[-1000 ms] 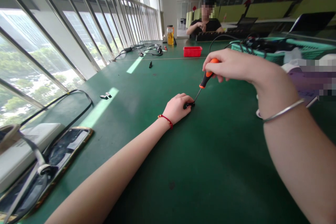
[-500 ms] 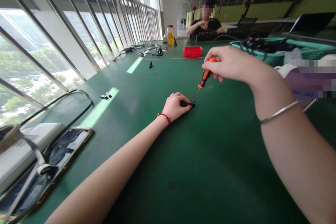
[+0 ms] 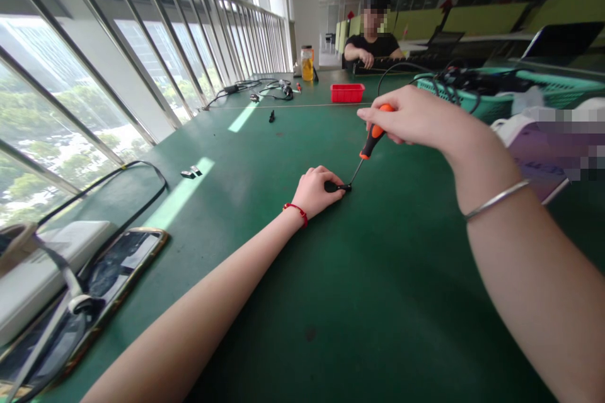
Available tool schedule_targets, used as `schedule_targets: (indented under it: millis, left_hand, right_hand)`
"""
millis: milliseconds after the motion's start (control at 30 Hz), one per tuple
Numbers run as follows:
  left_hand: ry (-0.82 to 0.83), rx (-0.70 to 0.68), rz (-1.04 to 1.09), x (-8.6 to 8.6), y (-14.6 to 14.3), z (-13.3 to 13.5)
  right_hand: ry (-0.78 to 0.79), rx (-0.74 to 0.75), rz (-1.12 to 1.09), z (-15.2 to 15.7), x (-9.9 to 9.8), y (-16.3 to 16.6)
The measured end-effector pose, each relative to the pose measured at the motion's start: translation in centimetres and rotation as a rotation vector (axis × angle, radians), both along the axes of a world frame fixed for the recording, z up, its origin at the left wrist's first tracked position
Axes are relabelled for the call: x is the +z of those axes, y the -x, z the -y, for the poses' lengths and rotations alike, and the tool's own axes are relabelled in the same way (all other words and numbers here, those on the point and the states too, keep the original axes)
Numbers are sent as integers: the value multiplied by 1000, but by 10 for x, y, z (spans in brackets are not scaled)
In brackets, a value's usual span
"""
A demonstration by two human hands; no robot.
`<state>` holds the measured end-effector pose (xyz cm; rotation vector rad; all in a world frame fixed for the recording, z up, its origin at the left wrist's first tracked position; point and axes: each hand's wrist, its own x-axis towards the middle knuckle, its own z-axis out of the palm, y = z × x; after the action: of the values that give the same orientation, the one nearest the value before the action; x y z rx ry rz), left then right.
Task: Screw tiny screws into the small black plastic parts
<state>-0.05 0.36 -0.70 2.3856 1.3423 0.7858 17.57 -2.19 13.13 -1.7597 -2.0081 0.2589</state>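
Note:
On the green table, my left hand pinches a small black part and holds it against the surface. What kind of part it is, I cannot make out. My right hand grips an orange and black screwdriver by its handle. The screwdriver leans, its handle up and to the right, and its thin shaft reaches down to the right end of the black part beside my left fingertips. Whether the tip sits in a screw is too small to see.
Near left lie a phone, a white box and a looped cable. Small clips lie beyond. Farther back are a red tray, a jar and a teal basket. A person sits opposite.
My right hand has shifted slightly on the screwdriver handle, and the handle leans a little more to the right. My left hand stays put. The person opposite has lowered a hand.

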Motion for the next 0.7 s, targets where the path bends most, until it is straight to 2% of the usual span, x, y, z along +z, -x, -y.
schedule_targets:
  millis: [133,333,467,700]
  left_hand:
    - [-4,0,-1,0,0,0]
    - [-4,1,3,-1,0,0]
    - [-5,0,2,0,0,0]
    - [-4,4,-5,0,0,0]
  right_hand:
    - [-54,-8,25,2,1,1]
    - [-15,-23,22,2,1,3]
    - [-92,-36,72,5,2,2]
    - [-81,20,-24,0,-2,4]
